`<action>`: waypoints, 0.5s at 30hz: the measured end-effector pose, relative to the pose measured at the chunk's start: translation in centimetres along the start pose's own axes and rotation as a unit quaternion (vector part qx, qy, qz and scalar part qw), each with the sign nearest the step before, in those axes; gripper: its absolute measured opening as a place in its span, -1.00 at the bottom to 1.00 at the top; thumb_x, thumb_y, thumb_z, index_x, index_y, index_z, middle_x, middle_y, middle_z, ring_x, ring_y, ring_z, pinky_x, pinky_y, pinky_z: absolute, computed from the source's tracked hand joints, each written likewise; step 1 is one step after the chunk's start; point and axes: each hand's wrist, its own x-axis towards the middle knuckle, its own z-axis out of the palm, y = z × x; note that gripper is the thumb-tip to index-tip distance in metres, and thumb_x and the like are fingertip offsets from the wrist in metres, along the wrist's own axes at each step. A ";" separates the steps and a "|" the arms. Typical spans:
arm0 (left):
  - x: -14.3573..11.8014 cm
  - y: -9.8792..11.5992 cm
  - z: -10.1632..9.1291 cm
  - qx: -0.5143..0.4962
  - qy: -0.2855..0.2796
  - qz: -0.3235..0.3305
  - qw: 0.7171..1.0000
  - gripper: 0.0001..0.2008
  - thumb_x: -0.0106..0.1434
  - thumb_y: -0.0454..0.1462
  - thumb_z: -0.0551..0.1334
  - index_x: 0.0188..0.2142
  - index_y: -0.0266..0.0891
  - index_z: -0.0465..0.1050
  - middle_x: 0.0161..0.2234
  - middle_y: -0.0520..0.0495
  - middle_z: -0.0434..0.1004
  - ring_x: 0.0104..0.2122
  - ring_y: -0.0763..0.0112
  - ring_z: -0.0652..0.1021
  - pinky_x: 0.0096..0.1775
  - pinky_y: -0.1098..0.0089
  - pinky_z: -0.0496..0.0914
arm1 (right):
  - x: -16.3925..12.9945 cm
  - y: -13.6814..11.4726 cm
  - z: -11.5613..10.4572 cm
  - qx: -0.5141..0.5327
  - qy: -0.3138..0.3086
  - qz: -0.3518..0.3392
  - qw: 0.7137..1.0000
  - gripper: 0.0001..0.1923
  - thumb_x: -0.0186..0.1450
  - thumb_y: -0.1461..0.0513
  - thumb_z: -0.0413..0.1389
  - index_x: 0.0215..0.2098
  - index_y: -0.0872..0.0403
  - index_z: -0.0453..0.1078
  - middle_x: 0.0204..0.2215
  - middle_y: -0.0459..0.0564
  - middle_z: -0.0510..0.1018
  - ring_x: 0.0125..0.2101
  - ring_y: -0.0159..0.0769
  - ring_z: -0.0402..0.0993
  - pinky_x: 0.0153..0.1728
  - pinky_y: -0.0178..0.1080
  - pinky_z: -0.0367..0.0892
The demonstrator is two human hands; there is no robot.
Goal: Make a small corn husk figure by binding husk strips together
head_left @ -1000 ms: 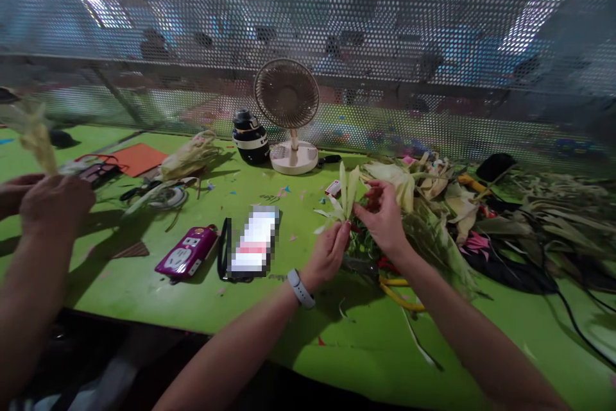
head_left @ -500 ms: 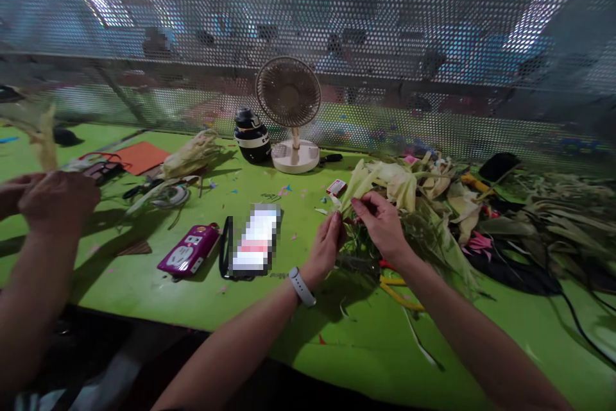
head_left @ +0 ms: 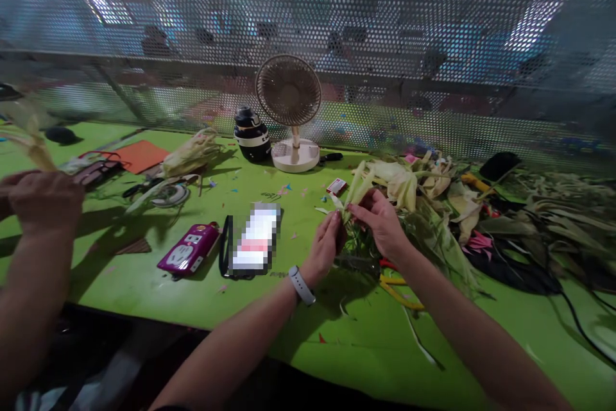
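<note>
My left hand, with a white band at the wrist, and my right hand meet above the green table. Both pinch a small bunch of pale green leaf strips that fan up and to the right from my fingertips. Just behind my hands lies a heap of husks and leaves. Under my right wrist lie yellow-handled pliers.
A co-worker's hands at the far left hold pale husk. On the table lie a purple power strip, a phone, a small fan, a black jar, an orange sheet, and cables at the right. Perforated metal screen behind.
The leaf strips stood upright a second ago; now they lean to the right and lie closer together. My hands have drawn closer, the right one lower. The co-worker's hands shifted slightly left.
</note>
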 end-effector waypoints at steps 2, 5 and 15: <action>-0.2 0.1 -0.1 0.009 -0.016 0.006 1.000 -0.54 0.13 0.11 0.19 -0.50 -0.22 0.18 -0.72 0.18 0.13 -0.73 0.64 0.11 -0.68 0.50 -0.02 | 0.1 0.0 -0.1 0.005 -0.013 0.025 1.000 -0.54 -0.06 0.13 0.35 -0.26 0.05 0.31 -0.41 -0.13 0.53 -0.52 -0.44 0.38 -0.58 -0.40 0.22; -0.4 0.2 -0.2 0.015 -0.073 -0.015 0.997 -0.57 0.18 0.10 0.14 -0.47 -0.22 0.22 -0.73 0.14 0.25 -0.77 0.61 0.20 -0.70 0.50 0.06 | 0.2 0.1 -0.3 0.007 -0.024 0.038 0.999 -0.51 -0.10 0.15 0.37 -0.23 0.05 0.35 -0.47 -0.15 0.53 -0.47 -0.41 0.41 -0.52 -0.39 0.27; 0.3 0.4 -0.3 -0.131 -0.146 -0.101 0.975 -0.64 0.21 0.02 0.14 -0.37 -0.26 0.33 -0.69 0.06 0.39 -0.75 0.56 0.31 -0.68 0.51 0.16 | 0.5 0.6 -0.6 -0.033 -0.024 -0.005 0.999 -0.74 -0.07 0.09 0.35 -0.46 0.03 0.51 -0.51 -0.15 0.53 -0.50 -0.42 0.38 -0.42 -0.31 0.33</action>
